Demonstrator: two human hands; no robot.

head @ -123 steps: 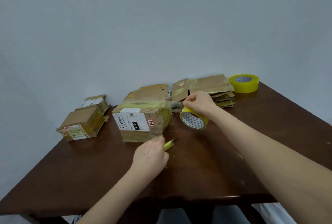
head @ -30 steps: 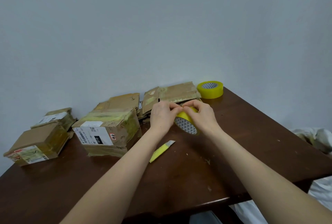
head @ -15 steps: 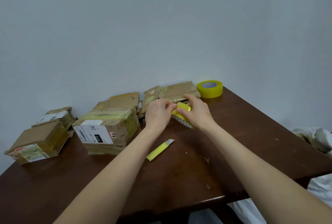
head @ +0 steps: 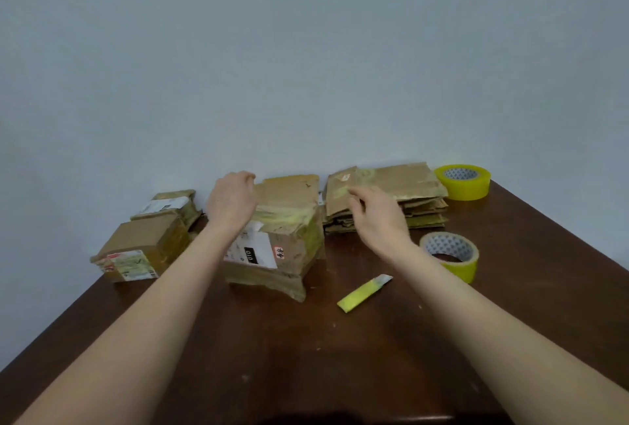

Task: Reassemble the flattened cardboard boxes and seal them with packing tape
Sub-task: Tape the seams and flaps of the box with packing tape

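Observation:
An assembled cardboard box [head: 289,247] wrapped in yellowish tape, with a white label on its front, stands in the middle of the table. My left hand [head: 231,201] lies on its top left corner, fingers curled over the far edge. Just right of the box, my right hand [head: 377,217] hovers with relaxed fingers and holds nothing. A yellow tape roll [head: 451,256] lies on the table to the right of that wrist. A stack of flattened boxes [head: 401,193] sits behind my right hand.
A yellow utility knife [head: 364,293] lies in front of the box. A second tape roll [head: 464,181] sits at the back right by the wall. Two smaller taped boxes [head: 141,249] [head: 168,205] stand at the left. More flat cardboard [head: 289,186] lies behind the box. The dark table [head: 306,356] has edges left and right.
Both hands have let go of the tape roll, which now lies on the table at the right. My left hand moved onto the taped box; my right hand hovers beside it.

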